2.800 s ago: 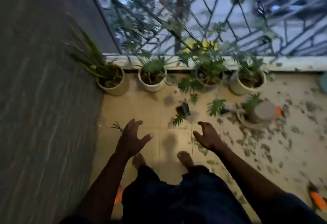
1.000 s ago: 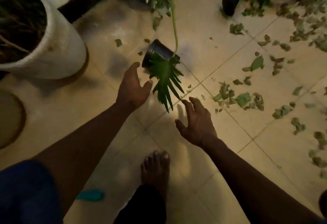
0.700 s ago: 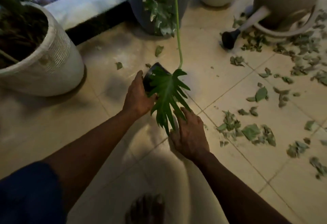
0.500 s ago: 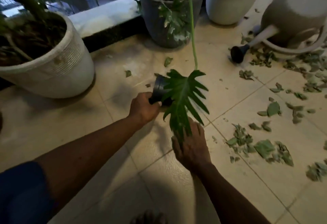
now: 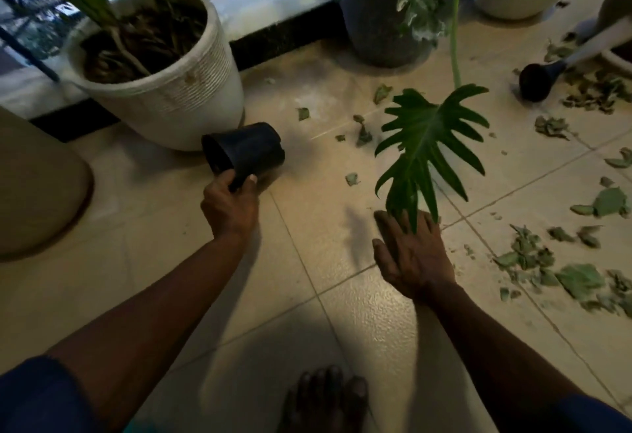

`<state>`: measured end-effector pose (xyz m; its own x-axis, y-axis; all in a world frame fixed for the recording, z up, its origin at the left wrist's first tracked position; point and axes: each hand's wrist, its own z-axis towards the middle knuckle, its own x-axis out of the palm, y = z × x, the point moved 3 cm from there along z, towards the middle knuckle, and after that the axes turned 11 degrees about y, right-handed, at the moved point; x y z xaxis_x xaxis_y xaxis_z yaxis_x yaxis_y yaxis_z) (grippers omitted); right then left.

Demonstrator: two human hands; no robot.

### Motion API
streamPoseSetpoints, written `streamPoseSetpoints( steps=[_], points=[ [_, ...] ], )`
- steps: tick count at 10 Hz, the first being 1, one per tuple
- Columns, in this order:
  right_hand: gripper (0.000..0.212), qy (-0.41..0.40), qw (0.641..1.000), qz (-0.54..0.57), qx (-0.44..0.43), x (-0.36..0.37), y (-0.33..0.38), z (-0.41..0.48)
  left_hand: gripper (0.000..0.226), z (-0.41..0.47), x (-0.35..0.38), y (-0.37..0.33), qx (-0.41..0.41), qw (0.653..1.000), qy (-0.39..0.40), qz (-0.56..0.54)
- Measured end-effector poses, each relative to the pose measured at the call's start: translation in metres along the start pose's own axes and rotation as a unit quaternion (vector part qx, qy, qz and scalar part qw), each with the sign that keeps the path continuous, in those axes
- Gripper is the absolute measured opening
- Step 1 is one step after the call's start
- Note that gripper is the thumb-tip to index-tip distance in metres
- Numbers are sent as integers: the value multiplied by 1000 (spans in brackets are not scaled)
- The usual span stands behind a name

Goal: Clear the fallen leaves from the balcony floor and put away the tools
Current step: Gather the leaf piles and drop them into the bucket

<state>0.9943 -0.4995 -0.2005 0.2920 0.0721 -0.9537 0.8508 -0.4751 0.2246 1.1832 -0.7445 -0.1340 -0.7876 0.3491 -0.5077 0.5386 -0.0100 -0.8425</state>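
**Black plastic pot in my left hand, loose leaves to my right**

Black plastic, small and empty: the nursery pot [image 5: 244, 154] is tipped on its side, mouth toward me, and my left hand [image 5: 229, 208] holds it by the rim, thumb outside and fingers curled inside. I judge I have it that way to carry it clear or to use it as a scoop. It sits just beside the ribbed white planter [image 5: 164, 90], nearly touching its base.

My right hand [image 5: 412, 258] is spread wide and flat, holding nothing, low over the tile floor [image 5: 342, 313], with the drooping split leaf [image 5: 427, 145] overlapping the fingertips. That leaf hangs on a long stalk running up toward the grey pot [image 5: 372, 22], so it is no litter.

Fallen leaves [image 5: 554, 268] lie scattered to the right, some near the right hand, more around the watering can spout [image 5: 537, 78].

Open tile lies between my arms and toward my foot [image 5: 328, 398]. Planters and the raised ledge [image 5: 270, 5] close the far side.
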Motion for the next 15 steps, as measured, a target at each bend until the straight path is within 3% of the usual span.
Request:
streamPoseSetpoints(
  steps=[1,2,3,4,5,6,8,9,10,11,12,13,14,15],
  points=[
    [56,8,1000,3,1,1,0,1,28,4,3,14,-32,999,6,-18],
    [55,16,1000,-2,-4,3,-1,3,41,-8,6,12,-39,999,-16,-8],
    [55,7,1000,5,-7,2,-2,1,75,-52,3,5,-25,996,-89,10],
    [62,-9,1000,12,12,0,-5,5,75,-95,28,-6,183,981,36,43],
    [77,-40,995,0,86,-10,-29,18,77,-77,77,-19,248,943,199,96],
    [88,-9,990,-17,142,-17,-66,20,92,-9,118,-40,242,926,220,190],
    [83,-6,988,18,155,-14,-83,13,101,117,129,-54,218,907,186,308],
    [82,-11,986,35,161,-15,-87,13,106,157,132,-47,178,890,194,372],
    [80,0,986,34,165,-14,-88,15,96,217,173,13,194,868,202,409],
    [79,8,985,39,168,-12,-88,13,78,190,208,53,169,867,325,338],
    [77,-32,982,80,169,-8,-90,13,67,47,208,-26,248,851,308,346],
    [74,-52,982,81,163,-9,-91,15,75,-35,221,-64,422,759,390,306],
    [74,-52,982,71,167,-8,-90,13,72,-1,226,-81,441,800,292,283],
    [75,-53,983,70,160,-10,-89,13,88,62,225,-93,338,859,200,329]
  ],
)
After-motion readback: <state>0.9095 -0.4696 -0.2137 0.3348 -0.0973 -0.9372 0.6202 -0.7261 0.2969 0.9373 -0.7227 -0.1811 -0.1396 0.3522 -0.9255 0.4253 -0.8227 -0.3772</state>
